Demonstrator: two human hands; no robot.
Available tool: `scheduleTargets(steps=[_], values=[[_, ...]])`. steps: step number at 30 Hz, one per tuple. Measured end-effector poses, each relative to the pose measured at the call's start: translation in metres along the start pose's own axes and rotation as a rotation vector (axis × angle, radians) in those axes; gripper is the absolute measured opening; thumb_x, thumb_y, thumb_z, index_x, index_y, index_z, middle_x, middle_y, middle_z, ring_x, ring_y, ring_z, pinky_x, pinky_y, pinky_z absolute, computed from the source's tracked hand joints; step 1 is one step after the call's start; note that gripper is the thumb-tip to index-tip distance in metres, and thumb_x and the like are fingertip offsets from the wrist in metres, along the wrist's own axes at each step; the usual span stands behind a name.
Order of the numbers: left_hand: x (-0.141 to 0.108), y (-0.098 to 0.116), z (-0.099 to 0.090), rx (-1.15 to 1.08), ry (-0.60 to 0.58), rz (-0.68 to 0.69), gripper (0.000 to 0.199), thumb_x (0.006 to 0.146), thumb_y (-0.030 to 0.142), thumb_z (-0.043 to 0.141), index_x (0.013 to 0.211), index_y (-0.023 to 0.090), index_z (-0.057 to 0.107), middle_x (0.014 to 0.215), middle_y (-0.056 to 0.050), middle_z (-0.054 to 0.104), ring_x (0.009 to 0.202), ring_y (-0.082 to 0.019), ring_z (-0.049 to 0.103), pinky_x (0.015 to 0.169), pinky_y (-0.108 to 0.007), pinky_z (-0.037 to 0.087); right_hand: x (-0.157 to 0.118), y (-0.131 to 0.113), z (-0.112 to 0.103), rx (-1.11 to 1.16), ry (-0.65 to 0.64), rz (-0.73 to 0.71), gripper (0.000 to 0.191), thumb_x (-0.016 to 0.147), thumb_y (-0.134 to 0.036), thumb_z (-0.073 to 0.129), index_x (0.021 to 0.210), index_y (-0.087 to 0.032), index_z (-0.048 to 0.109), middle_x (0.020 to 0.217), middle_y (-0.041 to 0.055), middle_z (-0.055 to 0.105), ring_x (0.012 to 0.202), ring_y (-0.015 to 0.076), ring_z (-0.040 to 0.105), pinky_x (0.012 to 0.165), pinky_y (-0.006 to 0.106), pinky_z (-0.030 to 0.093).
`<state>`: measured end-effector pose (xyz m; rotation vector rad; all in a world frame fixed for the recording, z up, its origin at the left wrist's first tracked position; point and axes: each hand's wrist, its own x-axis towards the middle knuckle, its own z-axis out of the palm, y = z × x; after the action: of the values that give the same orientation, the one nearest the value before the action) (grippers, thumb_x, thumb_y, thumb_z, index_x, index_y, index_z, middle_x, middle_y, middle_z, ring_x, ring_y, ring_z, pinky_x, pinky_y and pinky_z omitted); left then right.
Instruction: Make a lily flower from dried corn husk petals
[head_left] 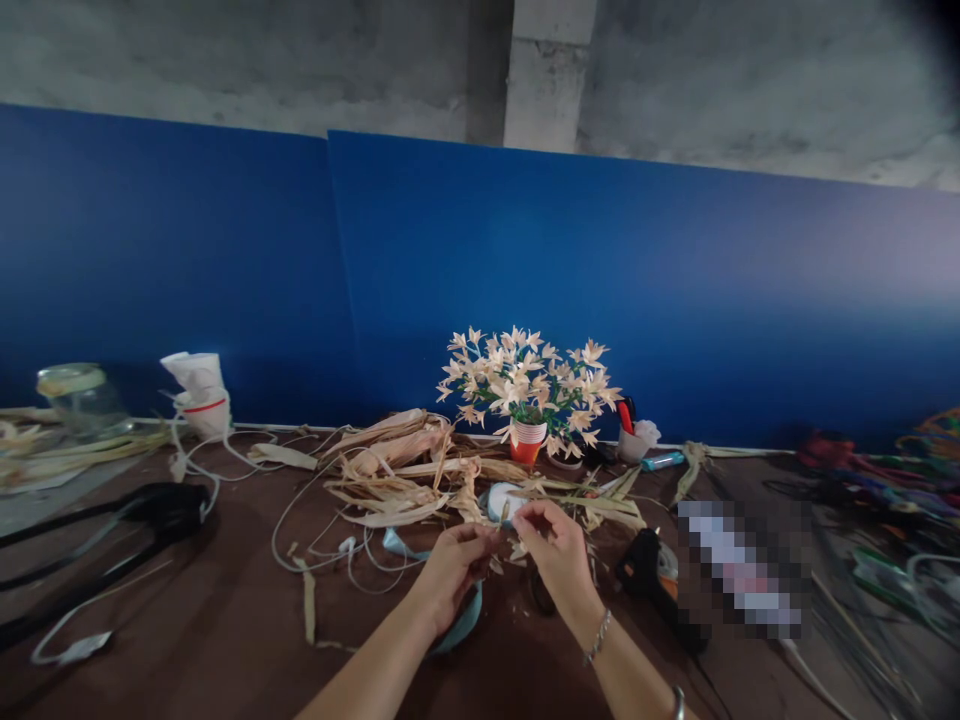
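Note:
At the middle of the brown table, my left hand (454, 572) and my right hand (556, 552) face each other with fingers pinched. Between their fingertips shows a small tan husk piece (505, 520), its shape too small to make out fully. A round white pad (504, 500) lies just behind the fingertips. Under my left hand a light blue ribbon roll (463, 622) is partly covered. Dried corn husks (397, 460) are heaped behind my hands. Beyond them stands a pot (526, 442), orange and white, full of pale husk flowers (517, 375) on green stems.
A black glue gun (660, 585) lies right of my hands, beside a blurred-out patch. Further right are dark wires and a colourful tangle (862, 480). To the left are a black strap-like object (161, 512), white cords, a wrapped cup (202, 405) and a glass jar (86, 400). A blue partition (487, 240) stands behind.

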<state>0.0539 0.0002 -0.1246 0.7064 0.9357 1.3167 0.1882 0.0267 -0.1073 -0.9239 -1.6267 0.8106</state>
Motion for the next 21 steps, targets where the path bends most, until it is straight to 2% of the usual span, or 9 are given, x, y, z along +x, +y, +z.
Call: scheduleTargets(steps=[8, 21], values=[[0.0003, -0.0025, -0.0011, -0.024, -0.031, -0.01, 0.02, 0.053, 0.025, 0.073, 0.055, 0.012, 0.058, 0.046, 0.005, 0.044, 0.042, -0.004, 0.032, 0.044, -0.02, 0.018, 0.0003, 0.0019, 0.0034, 0.179, -0.027, 0.181, 0.016, 0.069, -0.031, 0.058, 0.067, -0.016, 0.056, 0.061, -0.001, 0.056, 0.055, 0.0112, 0.05, 0.049, 0.02, 0.038], [-0.0016, -0.0012, 0.0033, 0.032, -0.017, -0.004, 0.021, 0.051, 0.027, 0.073, 0.057, 0.012, 0.059, 0.047, 0.005, 0.048, 0.042, -0.004, 0.033, 0.044, -0.02, 0.019, -0.0008, 0.0102, 0.0081, 0.17, 0.007, 0.199, 0.018, 0.069, -0.033, 0.058, 0.065, -0.015, 0.057, 0.06, 0.0015, 0.058, 0.056, 0.0125, 0.052, 0.051, 0.021, 0.04]])
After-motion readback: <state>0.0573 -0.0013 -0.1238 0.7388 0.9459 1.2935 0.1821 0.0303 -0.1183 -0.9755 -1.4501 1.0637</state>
